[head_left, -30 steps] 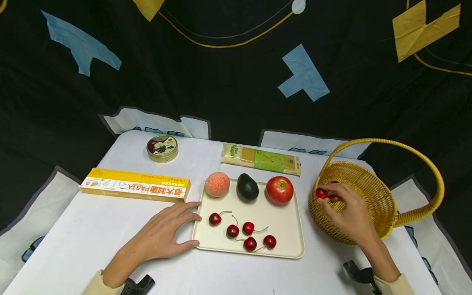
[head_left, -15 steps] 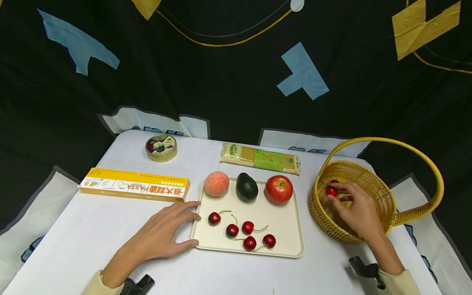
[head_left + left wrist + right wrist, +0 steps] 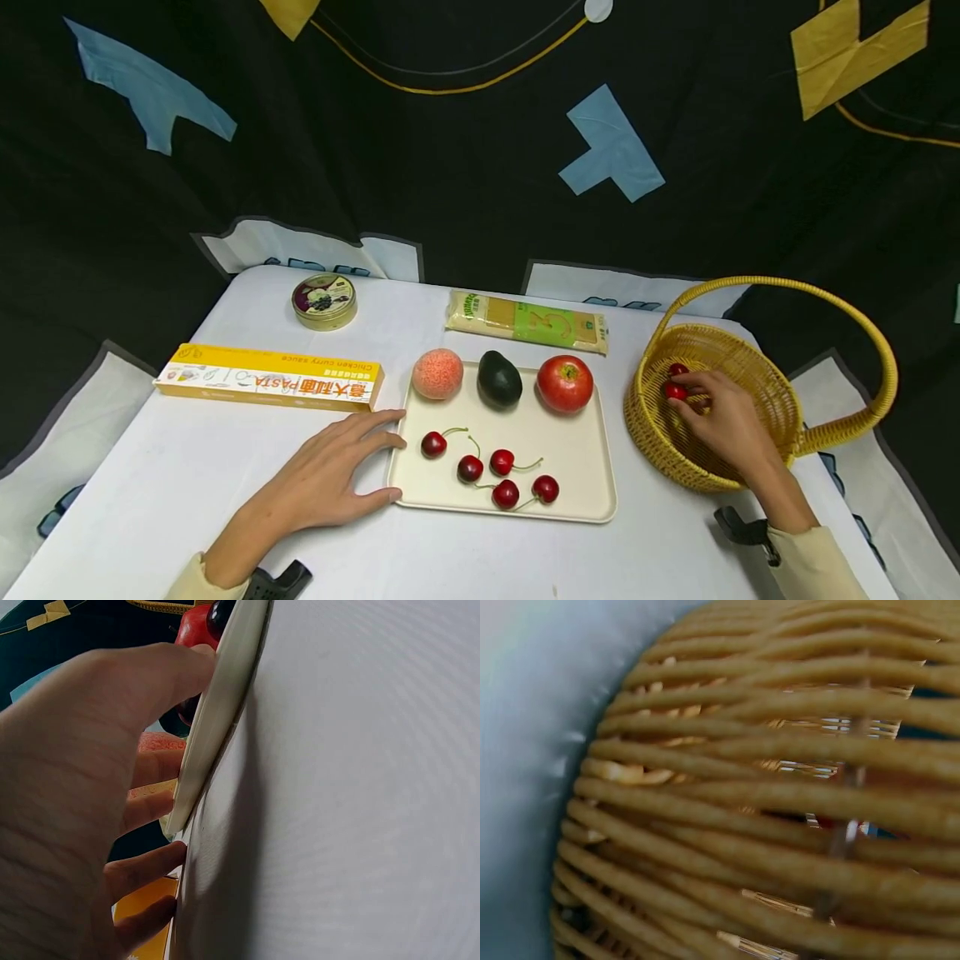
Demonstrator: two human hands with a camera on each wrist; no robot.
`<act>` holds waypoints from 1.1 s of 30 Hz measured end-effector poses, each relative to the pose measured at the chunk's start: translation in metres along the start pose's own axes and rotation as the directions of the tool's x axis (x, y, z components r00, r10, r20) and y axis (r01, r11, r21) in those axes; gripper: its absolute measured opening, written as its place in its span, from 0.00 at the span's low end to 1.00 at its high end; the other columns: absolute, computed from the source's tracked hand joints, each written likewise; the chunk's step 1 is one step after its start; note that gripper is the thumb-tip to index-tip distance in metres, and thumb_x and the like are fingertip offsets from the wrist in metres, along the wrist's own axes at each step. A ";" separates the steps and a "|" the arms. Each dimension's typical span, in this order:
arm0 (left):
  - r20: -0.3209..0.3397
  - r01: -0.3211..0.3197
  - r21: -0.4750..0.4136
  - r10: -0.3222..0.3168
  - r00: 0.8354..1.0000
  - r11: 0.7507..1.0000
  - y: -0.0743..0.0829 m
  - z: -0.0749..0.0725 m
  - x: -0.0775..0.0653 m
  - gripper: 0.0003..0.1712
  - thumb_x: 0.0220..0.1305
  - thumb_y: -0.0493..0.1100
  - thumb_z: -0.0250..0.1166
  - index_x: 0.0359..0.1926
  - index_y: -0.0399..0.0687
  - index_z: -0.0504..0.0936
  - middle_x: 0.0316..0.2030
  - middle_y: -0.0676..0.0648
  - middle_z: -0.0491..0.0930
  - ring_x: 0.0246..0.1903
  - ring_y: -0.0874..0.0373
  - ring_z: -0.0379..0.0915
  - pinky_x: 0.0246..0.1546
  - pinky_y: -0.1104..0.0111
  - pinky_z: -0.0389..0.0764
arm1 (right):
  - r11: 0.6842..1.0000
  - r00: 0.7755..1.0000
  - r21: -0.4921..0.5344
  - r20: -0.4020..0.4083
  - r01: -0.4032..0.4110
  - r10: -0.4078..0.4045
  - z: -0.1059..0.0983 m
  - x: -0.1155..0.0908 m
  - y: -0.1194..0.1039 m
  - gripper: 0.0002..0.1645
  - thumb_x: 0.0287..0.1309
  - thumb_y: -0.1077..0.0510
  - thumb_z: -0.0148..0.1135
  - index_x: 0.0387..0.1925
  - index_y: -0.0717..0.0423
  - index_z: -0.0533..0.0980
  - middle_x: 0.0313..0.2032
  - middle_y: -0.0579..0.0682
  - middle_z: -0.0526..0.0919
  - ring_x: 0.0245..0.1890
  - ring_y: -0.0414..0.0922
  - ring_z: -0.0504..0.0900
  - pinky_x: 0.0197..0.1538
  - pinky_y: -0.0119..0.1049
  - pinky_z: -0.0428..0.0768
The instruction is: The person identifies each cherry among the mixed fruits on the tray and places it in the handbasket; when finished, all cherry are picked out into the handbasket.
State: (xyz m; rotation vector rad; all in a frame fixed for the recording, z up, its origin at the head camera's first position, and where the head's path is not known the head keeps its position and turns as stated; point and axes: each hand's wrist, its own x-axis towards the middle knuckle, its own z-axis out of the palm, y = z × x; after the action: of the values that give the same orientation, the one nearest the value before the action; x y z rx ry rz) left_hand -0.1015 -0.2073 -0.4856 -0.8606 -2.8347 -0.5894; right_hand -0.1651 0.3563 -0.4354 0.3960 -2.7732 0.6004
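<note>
My right hand (image 3: 723,418) reaches inside the yellow wicker basket (image 3: 780,400), thumb and fingertips pinching a red cherry (image 3: 674,391). Just behind it lies another cherry in the basket. The right wrist view is filled by the woven basket wall (image 3: 742,787), which hides most of that hand. My left hand (image 3: 322,475) rests with spread fingers at the left edge of the cream tray (image 3: 577,508); its thumb (image 3: 172,671) touches the tray's rim in the left wrist view. On the tray are several stemmed cherries (image 3: 470,469), a peach-like fruit (image 3: 437,374), an avocado (image 3: 499,380) and a red apple-like fruit (image 3: 565,384).
A yellow pasta box (image 3: 270,377) lies left of the tray, with a round tin (image 3: 324,301) behind it. A packet of noodles (image 3: 527,322) lies behind the tray. The basket's tall handle (image 3: 847,308) arches up at the right. A dark curtain hangs behind the table.
My right hand has moved from the basket's left rim rightward and down into it, carrying the cherry. The left hand stays at the tray's edge.
</note>
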 end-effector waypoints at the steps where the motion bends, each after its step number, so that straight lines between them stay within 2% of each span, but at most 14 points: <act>1: 0.000 0.000 0.000 0.000 1.000 1.000 0.000 0.000 0.000 0.30 0.58 0.68 0.78 0.58 0.65 0.86 0.76 0.54 0.71 0.73 0.49 0.70 0.69 0.47 0.76 | 1.000 1.000 -0.005 0.006 0.003 -0.003 0.001 0.001 0.001 0.22 0.58 0.64 0.80 0.54 0.64 0.84 0.47 0.62 0.85 0.39 0.57 0.89 0.37 0.41 0.90; 3: 0.000 0.000 -0.002 0.000 1.000 1.000 0.000 0.001 0.000 0.30 0.58 0.67 0.78 0.58 0.65 0.86 0.76 0.54 0.71 0.73 0.49 0.70 0.68 0.47 0.76 | 1.000 1.000 -0.011 0.018 0.003 -0.003 0.002 0.002 0.002 0.22 0.58 0.64 0.80 0.54 0.64 0.84 0.47 0.63 0.85 0.39 0.57 0.88 0.37 0.43 0.90; 8: 0.001 0.001 0.002 -0.001 1.000 1.000 0.000 0.001 0.000 0.30 0.58 0.68 0.78 0.58 0.65 0.86 0.76 0.54 0.71 0.74 0.49 0.70 0.69 0.47 0.75 | 1.000 0.997 -0.003 0.070 -0.010 0.010 0.003 0.007 0.003 0.22 0.59 0.66 0.79 0.55 0.64 0.84 0.49 0.66 0.83 0.41 0.59 0.88 0.40 0.55 0.90; 10: 0.002 0.002 0.004 -0.002 1.000 1.000 -0.001 0.000 0.001 0.30 0.57 0.68 0.78 0.58 0.65 0.86 0.77 0.54 0.71 0.74 0.49 0.69 0.70 0.47 0.75 | 1.000 0.996 -0.007 0.086 -0.015 0.016 0.004 0.008 0.004 0.22 0.59 0.66 0.79 0.54 0.64 0.84 0.48 0.65 0.83 0.41 0.58 0.87 0.39 0.53 0.90; 16: 0.002 -0.001 0.000 0.001 1.000 1.000 -0.001 0.001 0.000 0.30 0.57 0.68 0.78 0.58 0.65 0.86 0.77 0.54 0.71 0.74 0.49 0.69 0.69 0.47 0.76 | 0.999 0.993 -0.029 0.114 -0.029 0.032 0.007 0.008 0.006 0.22 0.58 0.65 0.80 0.54 0.62 0.84 0.45 0.63 0.84 0.36 0.51 0.82 0.35 0.41 0.85; 23: 0.004 0.001 -0.007 -0.001 1.000 1.000 -0.001 0.000 0.001 0.30 0.57 0.67 0.78 0.58 0.65 0.85 0.77 0.54 0.71 0.74 0.49 0.70 0.70 0.47 0.75 | 0.998 0.988 -0.027 0.144 -0.050 0.053 0.010 0.009 0.007 0.22 0.58 0.64 0.80 0.53 0.63 0.84 0.48 0.65 0.84 0.39 0.55 0.84 0.40 0.51 0.88; 33: -0.005 -0.001 -0.015 0.001 1.000 1.000 0.000 0.000 0.000 0.30 0.57 0.67 0.78 0.58 0.65 0.85 0.76 0.54 0.71 0.73 0.48 0.71 0.68 0.48 0.76 | 1.000 0.992 -0.019 0.124 0.002 0.000 0.014 0.010 0.010 0.21 0.56 0.68 0.80 0.51 0.65 0.85 0.48 0.67 0.84 0.39 0.57 0.86 0.39 0.54 0.89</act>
State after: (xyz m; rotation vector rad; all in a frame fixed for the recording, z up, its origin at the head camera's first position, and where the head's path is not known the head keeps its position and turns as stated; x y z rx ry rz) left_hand -0.1014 -0.2069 -0.4851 -0.8613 -2.8294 -0.6122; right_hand -0.1801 0.3572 -0.4479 0.4452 -2.8943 0.5661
